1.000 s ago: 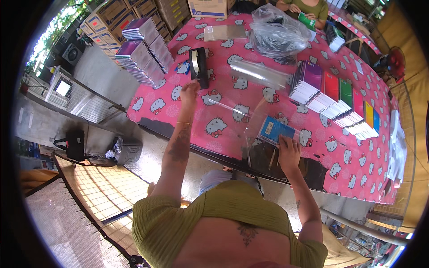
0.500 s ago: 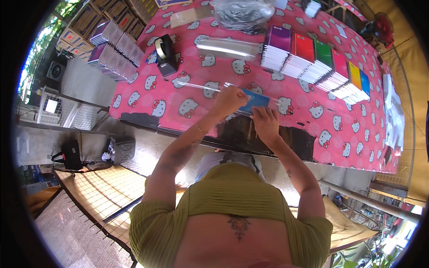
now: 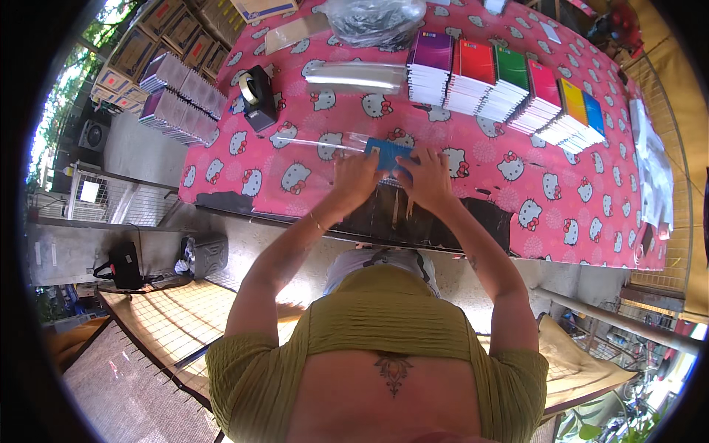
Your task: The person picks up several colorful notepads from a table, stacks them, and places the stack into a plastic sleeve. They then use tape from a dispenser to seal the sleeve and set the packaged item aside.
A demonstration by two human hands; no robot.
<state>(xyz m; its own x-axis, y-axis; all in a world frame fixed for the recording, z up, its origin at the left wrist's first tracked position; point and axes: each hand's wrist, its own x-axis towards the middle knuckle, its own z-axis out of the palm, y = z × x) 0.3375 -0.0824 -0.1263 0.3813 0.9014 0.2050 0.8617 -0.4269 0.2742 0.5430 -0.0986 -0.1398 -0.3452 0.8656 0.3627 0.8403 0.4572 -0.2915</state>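
Observation:
A small blue spiral notebook (image 3: 389, 150) lies near the table's front edge, its wire binding toward me. My left hand (image 3: 356, 177) holds the notebook's left side, its thumb on the cover. On the other side, my right hand (image 3: 427, 176) has its fingers bent over the notebook's lower right corner and edge. Both hands partly hide the binding. Clear plastic film (image 3: 314, 159) spreads flat on the table, to the left of and around the notebook.
The pink-patterned tablecloth (image 3: 546, 214) is torn at the front. Notebook stacks (image 3: 473, 63) in several colours stand at the back right. A tape dispenser (image 3: 258, 103), clear plastic sheets (image 3: 354, 77) and a plastic bundle (image 3: 375, 22) sit farther back. More notebooks (image 3: 173, 118) and cartons (image 3: 159, 22) stand left.
My left hand has come down from above the notebook to its left side. The right hand has shifted to the notebook's lower right. More of the blue cover shows, and the notebook lies straighter.

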